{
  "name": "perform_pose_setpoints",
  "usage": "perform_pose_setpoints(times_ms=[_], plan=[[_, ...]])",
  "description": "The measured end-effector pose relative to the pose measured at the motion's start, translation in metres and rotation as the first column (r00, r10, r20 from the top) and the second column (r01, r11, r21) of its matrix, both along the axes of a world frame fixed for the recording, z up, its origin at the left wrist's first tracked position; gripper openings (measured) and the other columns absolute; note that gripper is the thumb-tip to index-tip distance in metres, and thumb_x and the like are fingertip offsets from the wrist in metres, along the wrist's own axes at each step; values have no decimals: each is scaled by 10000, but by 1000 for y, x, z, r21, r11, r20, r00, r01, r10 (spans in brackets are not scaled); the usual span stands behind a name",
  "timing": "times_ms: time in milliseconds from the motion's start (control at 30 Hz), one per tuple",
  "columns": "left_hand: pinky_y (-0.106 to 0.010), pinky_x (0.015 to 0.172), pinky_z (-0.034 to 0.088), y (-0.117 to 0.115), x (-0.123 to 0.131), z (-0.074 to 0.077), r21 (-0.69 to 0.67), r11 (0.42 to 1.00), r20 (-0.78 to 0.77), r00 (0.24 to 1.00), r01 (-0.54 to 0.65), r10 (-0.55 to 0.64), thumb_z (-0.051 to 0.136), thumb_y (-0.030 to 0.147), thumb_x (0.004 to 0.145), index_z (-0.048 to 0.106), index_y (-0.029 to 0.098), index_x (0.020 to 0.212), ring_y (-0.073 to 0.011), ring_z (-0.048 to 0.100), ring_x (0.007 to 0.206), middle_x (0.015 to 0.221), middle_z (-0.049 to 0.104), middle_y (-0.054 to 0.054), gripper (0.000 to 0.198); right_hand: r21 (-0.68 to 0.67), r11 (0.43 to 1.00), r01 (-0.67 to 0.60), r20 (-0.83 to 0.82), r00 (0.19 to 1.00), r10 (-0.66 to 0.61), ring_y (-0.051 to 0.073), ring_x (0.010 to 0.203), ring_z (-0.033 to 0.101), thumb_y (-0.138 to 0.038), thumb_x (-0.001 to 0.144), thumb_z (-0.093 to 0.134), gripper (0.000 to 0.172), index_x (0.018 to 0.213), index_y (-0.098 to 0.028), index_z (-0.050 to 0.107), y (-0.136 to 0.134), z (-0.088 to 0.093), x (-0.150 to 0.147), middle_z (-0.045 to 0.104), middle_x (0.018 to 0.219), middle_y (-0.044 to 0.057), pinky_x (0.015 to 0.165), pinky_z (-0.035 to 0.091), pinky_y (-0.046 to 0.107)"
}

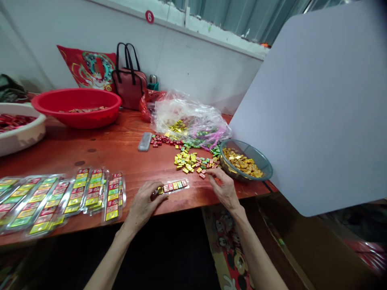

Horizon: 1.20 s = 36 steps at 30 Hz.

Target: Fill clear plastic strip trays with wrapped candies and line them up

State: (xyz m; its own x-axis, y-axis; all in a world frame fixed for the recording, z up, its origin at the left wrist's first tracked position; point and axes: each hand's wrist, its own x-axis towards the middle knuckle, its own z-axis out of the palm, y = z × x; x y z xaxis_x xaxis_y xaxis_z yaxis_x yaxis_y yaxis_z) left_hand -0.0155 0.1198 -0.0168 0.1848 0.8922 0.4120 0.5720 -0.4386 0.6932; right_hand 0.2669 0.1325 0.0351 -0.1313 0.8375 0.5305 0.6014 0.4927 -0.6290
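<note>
My left hand (146,201) is closed around the left end of a narrow clear plastic tray (186,183). A row of small foil-wrapped pieces (175,185), mostly pink with some yellow and green, lies in it. The tray's left end is hidden by my fingers. My right hand (223,188) hovers at the near edge of a loose pile, its thumb and fingertips apart, close to a pink piece (202,176). Yellow pieces (187,159) and dark red pieces (161,139) lie further back in that pile.
Filled clear trays (80,189) overlap at the left. A grey bowl (266,171) of gold pieces stands right, beside a large pale panel (320,100). Behind the pile are a crumpled plastic bag (193,108) and a grey case (145,141). A red basin (90,119) and white basin (24,139) stand back left.
</note>
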Motion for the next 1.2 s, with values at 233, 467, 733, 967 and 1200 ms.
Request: perform_pose_setpoints(times_ms=[233, 467, 733, 967, 1200], plan=[[-400, 865, 503, -2, 1, 5, 3, 1000, 2, 1000, -6, 6, 664, 315, 814, 627, 212, 1037, -240, 617, 987, 1056, 667, -68, 248, -93, 994, -62, -31, 998, 60, 198, 904, 605, -237, 915, 501, 166, 996, -220, 645, -7, -31, -18, 659, 975, 58, 781, 486, 326], [-399, 834, 520, -3, 2, 7, 5, 1000, 30, 999, -20, 19, 676, 295, 798, 633, 210, 1020, -241, 634, 949, 1021, 681, -68, 241, 30, 976, -215, 297, 934, 197, 222, 920, 553, -184, 924, 503, 159, 941, -222, 657, -2, -46, -63, 673, 956, 64, 850, 432, 385], [-404, 860, 512, -2, 0, -1, 17, 1000, 65, 998, -12, 11, 695, 288, 793, 632, 222, 1044, -248, 624, 987, 1050, 678, -71, 267, 16, 987, -162, 147, 976, 158, 205, 874, 585, -257, 913, 527, 143, 936, -220, 663, 31, -12, -59, 674, 905, 54, 792, 443, 332], [-414, 871, 506, 0, -1, -3, -1, 1000, 95, 995, -9, 9, 717, 270, 777, 633, 205, 1065, -256, 619, 1003, 1071, 680, -84, 308, -54, 992, 117, 196, 975, -104, 192, 801, 585, -181, 820, 534, 162, 854, -163, 692, 154, 7, -71, 666, 865, 70, 778, 429, 305], [-457, 913, 483, 0, 0, -1, -35, 999, 115, 993, 4, 0, 687, 283, 805, 631, 222, 1085, -269, 604, 1053, 1109, 671, -88, 292, -166, 977, 134, 169, 980, -106, 209, 884, 560, -147, 741, 590, 109, 788, -168, 687, 215, -19, -97, 664, 912, 79, 795, 406, 309]])
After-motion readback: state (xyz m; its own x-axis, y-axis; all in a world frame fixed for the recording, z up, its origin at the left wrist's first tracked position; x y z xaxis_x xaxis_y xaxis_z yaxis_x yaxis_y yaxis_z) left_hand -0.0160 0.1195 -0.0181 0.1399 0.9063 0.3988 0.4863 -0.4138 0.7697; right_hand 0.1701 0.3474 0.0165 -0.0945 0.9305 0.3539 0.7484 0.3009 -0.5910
